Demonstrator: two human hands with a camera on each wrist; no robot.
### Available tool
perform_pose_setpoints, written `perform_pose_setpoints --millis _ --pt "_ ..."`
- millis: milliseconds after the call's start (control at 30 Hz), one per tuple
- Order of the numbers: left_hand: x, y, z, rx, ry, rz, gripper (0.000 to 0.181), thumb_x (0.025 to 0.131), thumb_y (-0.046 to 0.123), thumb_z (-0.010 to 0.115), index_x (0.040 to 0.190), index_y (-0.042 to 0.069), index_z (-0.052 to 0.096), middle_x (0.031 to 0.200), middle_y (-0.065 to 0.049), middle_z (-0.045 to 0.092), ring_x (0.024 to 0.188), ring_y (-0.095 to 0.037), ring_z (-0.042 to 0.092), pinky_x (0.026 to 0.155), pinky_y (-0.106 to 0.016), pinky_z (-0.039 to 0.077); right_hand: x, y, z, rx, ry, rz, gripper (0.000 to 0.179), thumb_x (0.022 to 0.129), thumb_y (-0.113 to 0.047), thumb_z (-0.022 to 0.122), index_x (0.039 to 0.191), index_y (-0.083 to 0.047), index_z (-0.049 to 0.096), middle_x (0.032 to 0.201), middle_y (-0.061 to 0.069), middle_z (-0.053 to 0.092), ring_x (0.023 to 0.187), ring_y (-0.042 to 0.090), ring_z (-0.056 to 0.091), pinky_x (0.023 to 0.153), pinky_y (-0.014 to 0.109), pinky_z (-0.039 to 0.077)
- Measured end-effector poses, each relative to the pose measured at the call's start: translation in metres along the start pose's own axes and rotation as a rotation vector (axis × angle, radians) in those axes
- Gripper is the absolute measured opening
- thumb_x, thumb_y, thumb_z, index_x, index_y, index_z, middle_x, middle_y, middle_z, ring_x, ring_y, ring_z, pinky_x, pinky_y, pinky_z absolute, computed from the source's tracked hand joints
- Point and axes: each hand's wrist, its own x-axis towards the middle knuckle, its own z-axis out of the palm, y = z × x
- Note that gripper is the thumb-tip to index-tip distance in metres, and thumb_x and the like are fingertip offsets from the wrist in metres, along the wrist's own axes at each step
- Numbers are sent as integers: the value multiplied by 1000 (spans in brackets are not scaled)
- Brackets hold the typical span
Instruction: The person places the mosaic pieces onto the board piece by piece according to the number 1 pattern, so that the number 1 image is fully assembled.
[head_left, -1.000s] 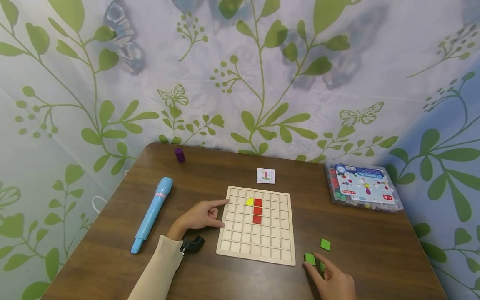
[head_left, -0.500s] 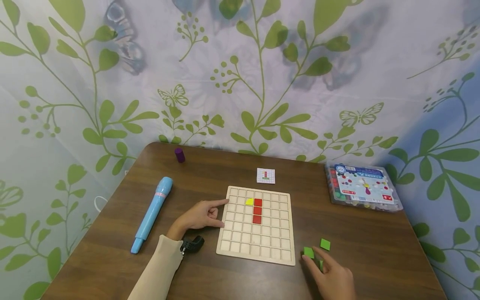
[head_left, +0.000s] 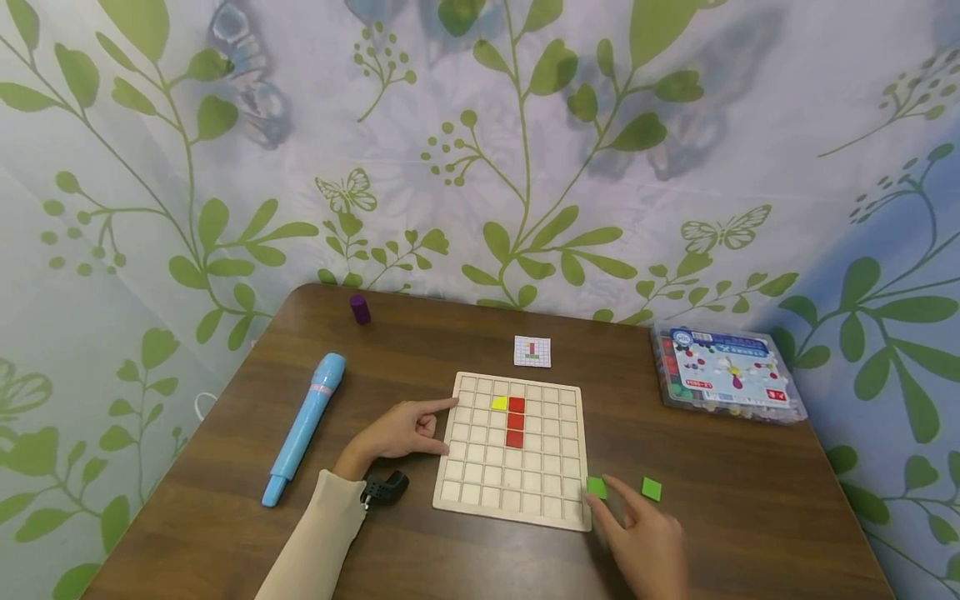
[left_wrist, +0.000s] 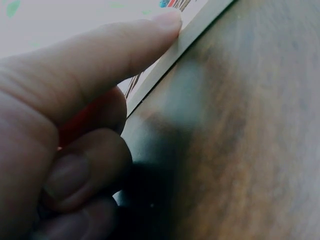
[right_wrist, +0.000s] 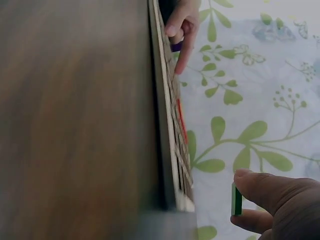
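A pale wooden grid board (head_left: 550, 467) lies mid-table, holding a yellow tile (head_left: 499, 403) beside a column of three red tiles (head_left: 515, 422). My left hand (head_left: 405, 429) touches the board's left edge with extended index finger and thumb, its other fingers curled in. In the left wrist view the index fingertip (left_wrist: 167, 21) is right at that edge. At the board's right edge, my right hand (head_left: 641, 533) pinches a green tile (head_left: 596, 487) between thumb and finger; the right wrist view shows this tile (right_wrist: 236, 200) edge-on. Another green tile (head_left: 651, 489) lies to the right.
A small pattern card (head_left: 532, 352) lies behind the board. The blue microphone-shaped stick (head_left: 303, 429) is at left, with a purple cylinder (head_left: 360, 310) farther back. At back right sits a clear plastic box (head_left: 731, 375) of coloured parts. Patterned fabric (head_left: 480, 167) hangs behind the table.
My right hand has lifted the green tile and carried it left and away from me to the board's right edge. A second green tile near its palm is now out of sight. Left hand unchanged.
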Motion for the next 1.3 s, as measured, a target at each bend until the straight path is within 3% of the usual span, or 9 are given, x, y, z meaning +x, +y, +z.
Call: perform_pose_setpoints --millis 300,467,800,1100,1300 --pt "-1 1 0 -10 -8 7 82 86 30 85 157 17 44 64 11 41 58 -5 36 60 -22 36 8 -19 16 128 76 -110 35 76 -26 93 106 -14 81 51 -21 23 49 -3 16 44 20 18" --pt "-1 0 0 -15 -5 9 82 86 30 85 157 17 44 64 11 41 58 -5 36 60 -23 36 15 -35 22 122 72 -146 35 76 -29 92 106 -14 81 52 -21 23 50 -3 15 44 21 17" --pt "-1 -1 1 -1 -2 6 82 86 32 84 157 19 44 64 12 41 57 -4 36 61 -23 37 29 -71 36 229 87 -278 34 75 -25 93 105 -13 81 55 -23 22 52 -8 14 43 18 16" --pt "0 -1 2 13 6 19 81 87 33 84 156 19 45 63 12 39 57 -4 35 63 -23 38 31 -95 44 230 55 -279 36 77 -31 92 108 -19 81 54 -22 24 50 -6 18 43 19 19" --pt "-1 -2 2 13 7 11 82 86 33 84 156 19 45 63 12 40 57 -4 36 62 -23 37 31 -97 51 221 56 -282 36 77 -33 91 108 -19 81 54 -22 24 50 -7 18 42 19 18"
